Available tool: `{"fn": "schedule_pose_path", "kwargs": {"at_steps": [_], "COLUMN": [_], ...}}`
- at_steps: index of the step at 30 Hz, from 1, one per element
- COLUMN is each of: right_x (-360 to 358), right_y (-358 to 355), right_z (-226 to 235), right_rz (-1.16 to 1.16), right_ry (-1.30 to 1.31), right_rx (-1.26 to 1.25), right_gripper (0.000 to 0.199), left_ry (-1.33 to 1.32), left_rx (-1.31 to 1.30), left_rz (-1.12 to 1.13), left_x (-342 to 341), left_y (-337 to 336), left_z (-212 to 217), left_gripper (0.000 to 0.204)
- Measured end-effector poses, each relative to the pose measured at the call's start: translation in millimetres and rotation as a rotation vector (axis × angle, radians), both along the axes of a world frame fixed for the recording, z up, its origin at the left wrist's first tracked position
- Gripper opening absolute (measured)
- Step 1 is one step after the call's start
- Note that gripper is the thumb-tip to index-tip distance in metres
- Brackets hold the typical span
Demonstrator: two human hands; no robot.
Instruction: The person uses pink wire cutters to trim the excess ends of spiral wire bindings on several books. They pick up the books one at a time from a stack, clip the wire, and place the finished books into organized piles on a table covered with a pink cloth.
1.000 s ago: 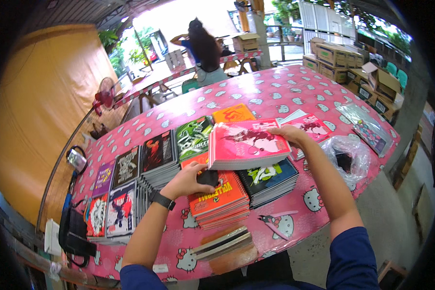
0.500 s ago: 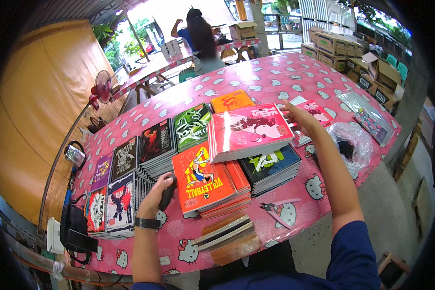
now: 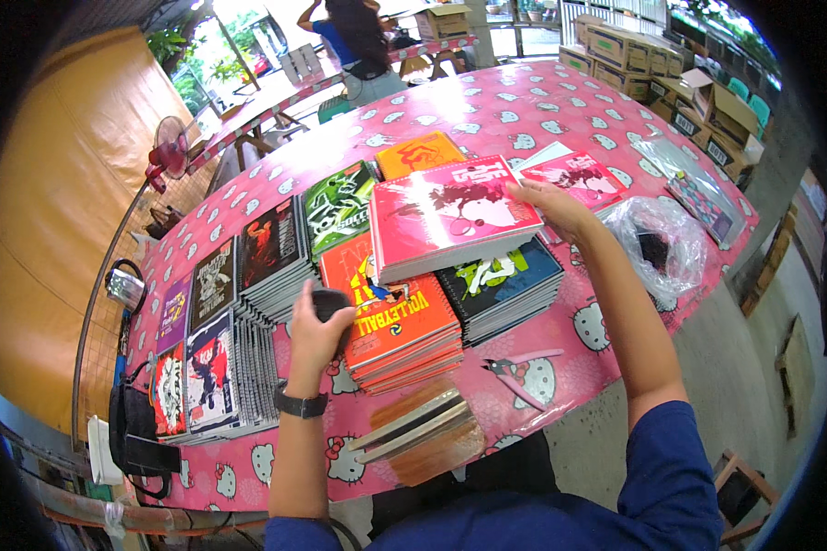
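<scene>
A stack of pink spiral notebooks (image 3: 459,211) lies across the orange notebooks (image 3: 386,312) and the dark blue notebooks (image 3: 505,289). My right hand (image 3: 560,209) is at its right edge, fingers bent over the cover's rim; their undersides are hidden. My left hand (image 3: 320,331) curls round a dark rounded object (image 3: 331,308), its kind unclear, beside the left edge of the orange stack. Green notebooks (image 3: 338,204) and a yellow-orange notebook (image 3: 418,154) lie behind. More pink notebooks (image 3: 574,179) lie beyond my right hand.
Black notebooks (image 3: 271,243) and white-covered notebooks (image 3: 213,367) stand in stacks at left. Near the front edge are wrapped brown strips (image 3: 423,436) and pink-handled cutters (image 3: 524,376). A clear plastic bag (image 3: 680,257) sits at right. A person (image 3: 358,46) is at a table behind.
The top of the orange stack, which stuck out leftward, now sits more squarely over the notebooks below. My left hand has moved up alongside it. My right hand stays at the pink stack.
</scene>
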State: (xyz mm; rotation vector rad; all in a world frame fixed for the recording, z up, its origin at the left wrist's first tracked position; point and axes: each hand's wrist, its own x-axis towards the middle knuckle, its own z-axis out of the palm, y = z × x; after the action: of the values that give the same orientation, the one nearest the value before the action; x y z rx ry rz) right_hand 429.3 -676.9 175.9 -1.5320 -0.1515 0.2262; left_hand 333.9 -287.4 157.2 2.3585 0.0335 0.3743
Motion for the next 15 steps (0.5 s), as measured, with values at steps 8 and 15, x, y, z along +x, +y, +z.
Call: {"fn": "schedule_pose_path", "kwargs": {"at_steps": [8,15], "right_x": [73.6,118.7], "right_y": [-163.2,-259.7], "right_z": [-16.0,-71.3], "right_rz": [-0.745,-0.636], "right_ry": [-0.454,0.096], "right_rx": [-0.400,-0.831], "right_gripper": [0.061,0.074], "left_ry": [0.023,0.188], "left_rx": [-0.386,0.176], "left_rz": [0.185,0.249], "left_x": [-39.9,-52.8], "left_y": [59.2,75.9], "left_z": [-50.1,-105.5], "left_gripper": [0.067,0.065]}}
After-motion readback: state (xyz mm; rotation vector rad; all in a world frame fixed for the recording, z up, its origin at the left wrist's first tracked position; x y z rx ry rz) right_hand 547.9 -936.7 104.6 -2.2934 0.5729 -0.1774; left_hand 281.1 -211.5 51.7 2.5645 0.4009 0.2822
